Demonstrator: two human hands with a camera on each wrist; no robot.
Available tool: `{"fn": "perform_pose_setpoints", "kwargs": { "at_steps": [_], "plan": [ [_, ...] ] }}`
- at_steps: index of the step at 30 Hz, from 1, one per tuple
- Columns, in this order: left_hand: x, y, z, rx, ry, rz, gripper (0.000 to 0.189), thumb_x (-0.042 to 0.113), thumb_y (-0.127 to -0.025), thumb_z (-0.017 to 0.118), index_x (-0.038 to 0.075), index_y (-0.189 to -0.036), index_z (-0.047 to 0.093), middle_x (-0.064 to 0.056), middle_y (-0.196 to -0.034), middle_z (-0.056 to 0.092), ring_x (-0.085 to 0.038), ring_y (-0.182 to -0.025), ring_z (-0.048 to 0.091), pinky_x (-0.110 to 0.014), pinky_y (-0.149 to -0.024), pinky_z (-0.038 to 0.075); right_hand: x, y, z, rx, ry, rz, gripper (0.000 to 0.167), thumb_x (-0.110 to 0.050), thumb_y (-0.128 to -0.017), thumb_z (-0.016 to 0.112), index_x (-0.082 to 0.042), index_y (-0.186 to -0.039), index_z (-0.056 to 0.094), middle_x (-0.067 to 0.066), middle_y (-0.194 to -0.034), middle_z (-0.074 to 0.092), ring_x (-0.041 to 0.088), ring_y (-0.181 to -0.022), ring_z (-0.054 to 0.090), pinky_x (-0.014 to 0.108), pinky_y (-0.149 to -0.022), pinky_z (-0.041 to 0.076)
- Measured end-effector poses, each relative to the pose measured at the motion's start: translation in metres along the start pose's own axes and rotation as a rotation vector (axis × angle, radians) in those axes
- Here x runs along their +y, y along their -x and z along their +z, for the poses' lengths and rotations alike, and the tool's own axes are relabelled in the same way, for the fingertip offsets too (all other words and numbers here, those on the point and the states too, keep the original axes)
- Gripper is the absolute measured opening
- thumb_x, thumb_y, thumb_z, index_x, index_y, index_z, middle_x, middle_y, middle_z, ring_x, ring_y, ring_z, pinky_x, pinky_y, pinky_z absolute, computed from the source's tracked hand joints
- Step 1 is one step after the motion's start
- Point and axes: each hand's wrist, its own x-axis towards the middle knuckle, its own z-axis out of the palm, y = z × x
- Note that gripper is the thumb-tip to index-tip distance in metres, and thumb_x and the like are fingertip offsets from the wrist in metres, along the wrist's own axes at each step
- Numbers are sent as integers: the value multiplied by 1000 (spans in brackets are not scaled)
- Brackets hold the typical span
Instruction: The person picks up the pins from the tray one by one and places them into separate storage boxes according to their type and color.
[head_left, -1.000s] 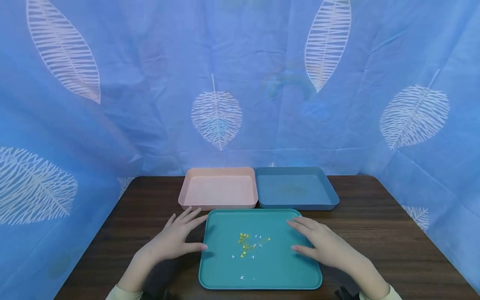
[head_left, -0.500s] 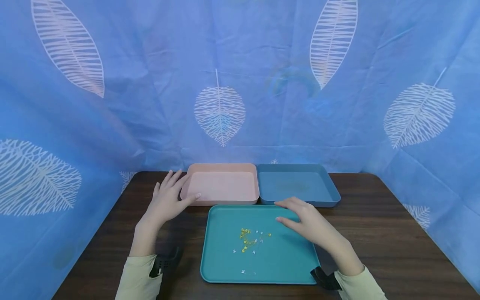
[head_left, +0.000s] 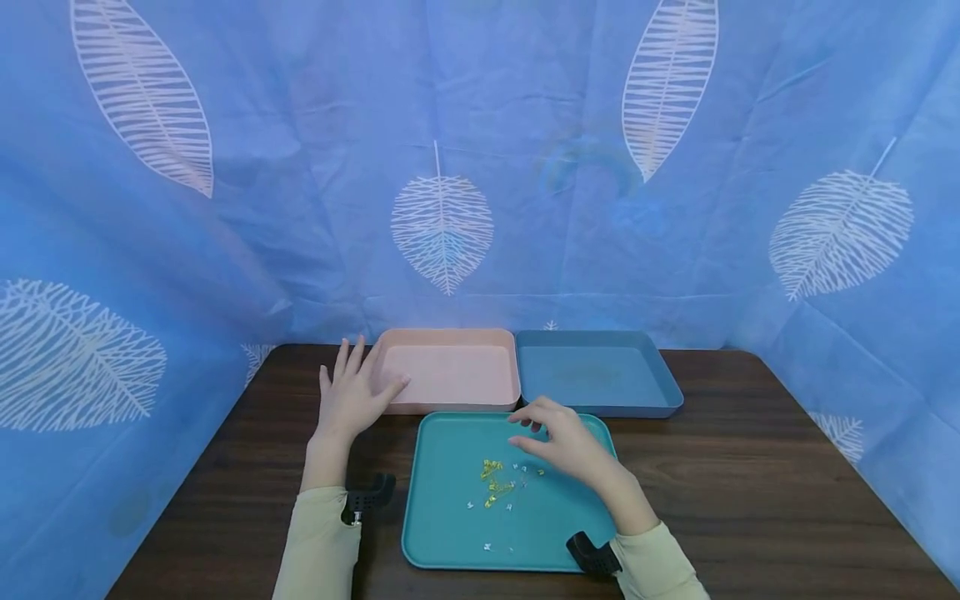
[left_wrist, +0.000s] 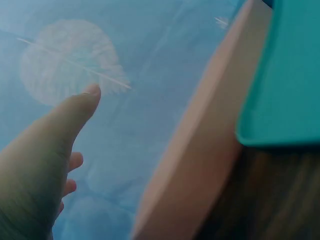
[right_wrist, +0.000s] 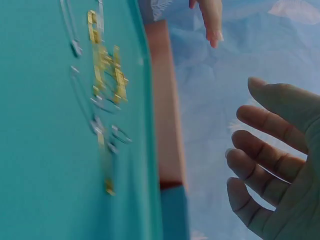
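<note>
Gold safety pins (right_wrist: 120,80) and silver safety pins (right_wrist: 76,47) lie scattered over the teal tray (head_left: 442,533), mostly around its middle. My left hand (head_left: 348,404), fingers spread, is at the left side of the pink tray (head_left: 450,375), its thumb overlapping that tray in the head view. Above the far right part of the teal tray hovers my right hand (head_left: 562,442). Its fingers bend loosely with nothing between them, thumb apart from the rest, as the right wrist view also shows. The pins sit below and to the left of this hand.
A blue tray (head_left: 596,375) stands right of the pink one, both along the far part of the dark wooden table (head_left: 750,467). Behind rises a blue cloth (head_left: 517,242) with white leaf prints. Each wrist carries a black camera mount (head_left: 592,554).
My left hand has moved forward from the teal tray's left edge to the pink tray. My right hand has shifted left and forward over the teal tray. The pins look unmoved.
</note>
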Motion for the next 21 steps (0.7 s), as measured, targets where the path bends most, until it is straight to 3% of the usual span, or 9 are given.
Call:
{"fn": "perform_pose_setpoints", "kwargs": {
  "at_steps": [9, 18, 21],
  "plan": [
    [-15, -1, 30, -77, -11, -37, 97, 74, -86, 47, 25, -158, 5, -16, -164, 11, -37, -153, -3, -76, -111, 3, 0, -13, 23, -116, -83, 125, 20, -20, -89, 70, -9, -107, 72, 7, -96, 59, 16, -79, 48, 24, -64, 41],
    [-22, -3, 40, -146, 10, -74, 103, 76, -85, 47, 18, -159, 3, -17, -165, 9, -38, -153, -2, -76, -110, 0, 7, -22, 47, -196, -21, 152, 7, -13, -83, 76, -11, -89, 73, 0, -85, 57, 12, -77, 45, 28, -67, 40],
    [-25, -2, 42, -152, 17, -83, 106, 77, -84, 48, 16, -159, 3, -18, -164, 8, -39, -152, -2, -77, -109, -1, 9, -22, 52, -214, -2, 151, 6, -11, -82, 77, -12, -82, 71, -1, -80, 56, 12, -75, 43, 34, -77, 47]
  ]
}}
